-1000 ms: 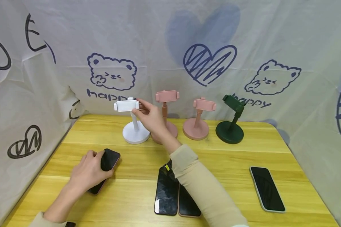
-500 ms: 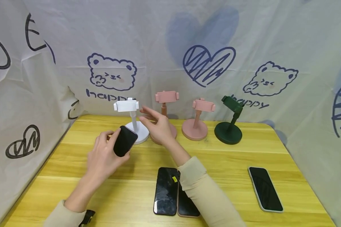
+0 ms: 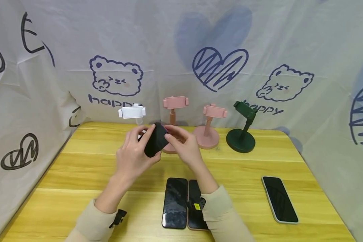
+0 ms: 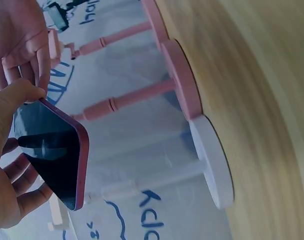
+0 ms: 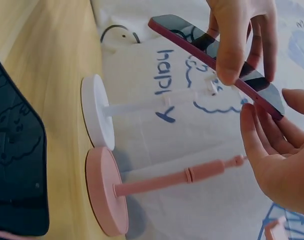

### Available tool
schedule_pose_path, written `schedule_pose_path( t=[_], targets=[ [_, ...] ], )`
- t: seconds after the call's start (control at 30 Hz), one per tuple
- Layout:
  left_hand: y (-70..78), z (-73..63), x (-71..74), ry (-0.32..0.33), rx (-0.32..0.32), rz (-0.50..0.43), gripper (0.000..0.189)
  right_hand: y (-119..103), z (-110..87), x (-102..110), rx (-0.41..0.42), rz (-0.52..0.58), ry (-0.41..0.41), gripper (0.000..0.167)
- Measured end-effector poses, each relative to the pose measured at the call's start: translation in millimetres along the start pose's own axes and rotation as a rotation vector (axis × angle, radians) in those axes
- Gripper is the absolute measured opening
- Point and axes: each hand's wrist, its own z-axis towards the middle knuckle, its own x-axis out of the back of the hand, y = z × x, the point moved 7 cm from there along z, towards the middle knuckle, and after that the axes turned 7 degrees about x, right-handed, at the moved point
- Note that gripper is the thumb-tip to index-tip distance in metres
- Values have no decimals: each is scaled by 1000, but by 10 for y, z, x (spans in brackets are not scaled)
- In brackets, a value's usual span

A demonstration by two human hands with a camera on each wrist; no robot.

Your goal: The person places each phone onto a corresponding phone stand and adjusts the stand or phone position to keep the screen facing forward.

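A smartphone [image 3: 155, 141] with a dark screen and a reddish frame is held up, tilted, above the table. My left hand [image 3: 134, 153] grips it by its long edges, thumb on one side and fingers on the other. My right hand [image 3: 186, 144] is at the phone's far end, its thumb and fingers on either side of the corner in the right wrist view. Just behind the hands stands a white phone stand [image 3: 131, 112], its base hidden in the head view. Beside it is a pink phone stand [image 3: 175, 102], partly covered by the hands.
A second pink stand [image 3: 207, 134] and a dark green stand [image 3: 242, 143] are farther right. Two phones lie side by side in front, a left one [image 3: 174, 203] and a right one [image 3: 196, 218] partly under the right sleeve. Another phone [image 3: 280, 200] lies at right.
My left hand has lifted the smartphone off the table and carried it up and right. My right hand has left the white stand and come to the phone's end.
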Motion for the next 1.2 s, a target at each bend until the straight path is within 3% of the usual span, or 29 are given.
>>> schedule_pose_path(
  t=[0.27,0.67,0.93,1.07,1.2],
  targets=[
    [178,48,-123,29,-29,-16,82,54,-115,157,-21,34,69,35],
    [259,65,-221,33,-19,-29,84,31,-129,300,43,-12,133,33],
    [256,73,-205,36,-22,-86,93,12,-126,380,88,-2,176,30],
    [169,89,-157,42,27,-179,94,18,-124,417,75,61,209,30],
    [1,94,-129,16,153,-372,79,1,-120,430,69,142,224,31]
  ],
)
